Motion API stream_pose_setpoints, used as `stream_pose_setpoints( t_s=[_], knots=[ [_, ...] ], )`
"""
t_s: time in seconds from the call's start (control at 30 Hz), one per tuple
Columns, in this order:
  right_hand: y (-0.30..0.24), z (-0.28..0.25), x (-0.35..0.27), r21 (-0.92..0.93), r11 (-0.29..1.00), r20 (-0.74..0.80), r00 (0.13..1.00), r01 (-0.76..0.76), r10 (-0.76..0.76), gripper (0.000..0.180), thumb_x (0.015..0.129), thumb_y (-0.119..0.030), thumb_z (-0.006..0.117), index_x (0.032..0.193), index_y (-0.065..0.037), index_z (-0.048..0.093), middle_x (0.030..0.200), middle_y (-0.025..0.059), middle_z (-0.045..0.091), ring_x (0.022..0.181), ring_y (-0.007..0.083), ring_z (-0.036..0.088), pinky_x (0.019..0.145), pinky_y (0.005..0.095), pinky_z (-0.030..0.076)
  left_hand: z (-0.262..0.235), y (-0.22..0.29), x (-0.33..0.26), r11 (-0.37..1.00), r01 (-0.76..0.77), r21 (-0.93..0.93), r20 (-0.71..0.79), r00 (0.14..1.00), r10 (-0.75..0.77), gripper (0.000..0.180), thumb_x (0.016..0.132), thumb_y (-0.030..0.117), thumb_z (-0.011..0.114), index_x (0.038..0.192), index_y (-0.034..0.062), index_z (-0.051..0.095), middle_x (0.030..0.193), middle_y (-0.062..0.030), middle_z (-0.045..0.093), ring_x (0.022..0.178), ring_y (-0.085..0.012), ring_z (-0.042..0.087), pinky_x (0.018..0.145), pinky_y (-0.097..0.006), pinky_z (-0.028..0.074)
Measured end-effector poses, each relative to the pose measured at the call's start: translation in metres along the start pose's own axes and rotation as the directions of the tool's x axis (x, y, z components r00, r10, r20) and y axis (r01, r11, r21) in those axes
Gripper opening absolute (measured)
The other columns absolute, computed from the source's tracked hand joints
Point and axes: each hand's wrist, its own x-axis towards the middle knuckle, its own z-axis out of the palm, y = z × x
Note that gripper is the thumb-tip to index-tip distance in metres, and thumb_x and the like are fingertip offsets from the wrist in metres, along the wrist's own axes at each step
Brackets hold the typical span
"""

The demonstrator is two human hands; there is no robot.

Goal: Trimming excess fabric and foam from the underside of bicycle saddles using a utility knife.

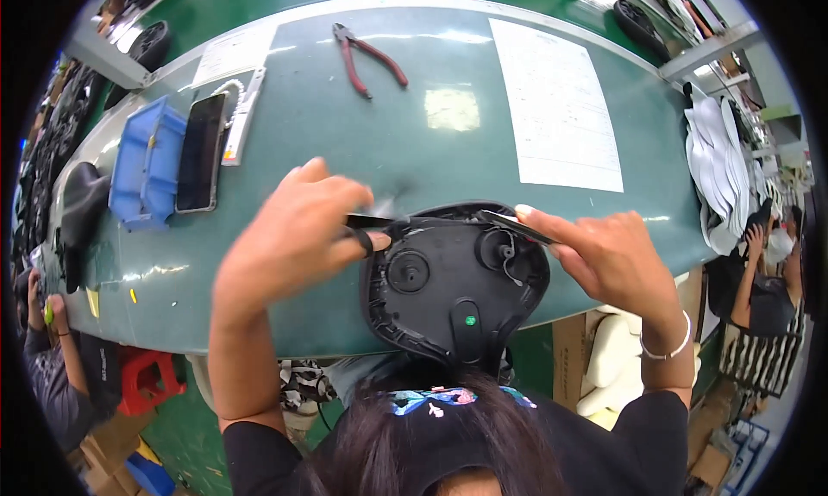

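A black bicycle saddle (448,280) lies upside down at the near edge of the green table (414,142), its moulded underside with round bosses and a green dot facing up. My left hand (289,237) grips a small black tool (373,229) at the saddle's upper left rim, the motion blurred. My right hand (608,259) pinches the loose black cover edge (513,224) at the saddle's upper right rim. A bracelet circles my right wrist.
Red-handled pliers (369,60) lie at the far middle. A phone (200,151) and a blue bin (147,164) sit at the left, a white paper sheet (561,108) at the right. White parts (716,172) are stacked at the right end. Other people sit left and right.
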Motion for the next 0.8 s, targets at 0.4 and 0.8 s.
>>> stream_pose_setpoints(
  t_s=[0.4,0.8],
  knots=[
    [0.026,0.010,0.001,0.053,0.982,-0.058,0.982,0.182,-0.179,0.050,0.081,-0.017,0.064,0.129,-0.028,0.055,0.053,0.0036,0.050,0.044,0.0230,0.050,0.044,0.0328,0.036,0.063,0.050,0.027,0.637,-0.224,-0.738,0.037,0.929,0.369,0.022,0.079,0.017,0.070,0.082,-0.0015,0.058,0.077,-0.0164,0.059,0.071,-0.0338,0.060,0.064,-0.036,0.048],
    [-0.005,0.011,-0.032,-0.157,0.987,-0.001,0.999,0.047,-0.047,0.065,0.071,-0.006,0.067,0.132,-0.024,0.054,0.057,0.0000,0.041,0.046,0.0171,0.043,0.048,0.0323,0.033,0.052,0.043,0.012,0.219,-0.247,-0.944,-0.279,0.952,-0.129,0.058,0.086,0.045,0.065,0.118,-0.0035,0.056,0.075,-0.0094,0.060,0.066,-0.0192,0.057,0.062,-0.028,0.046]
  ],
)
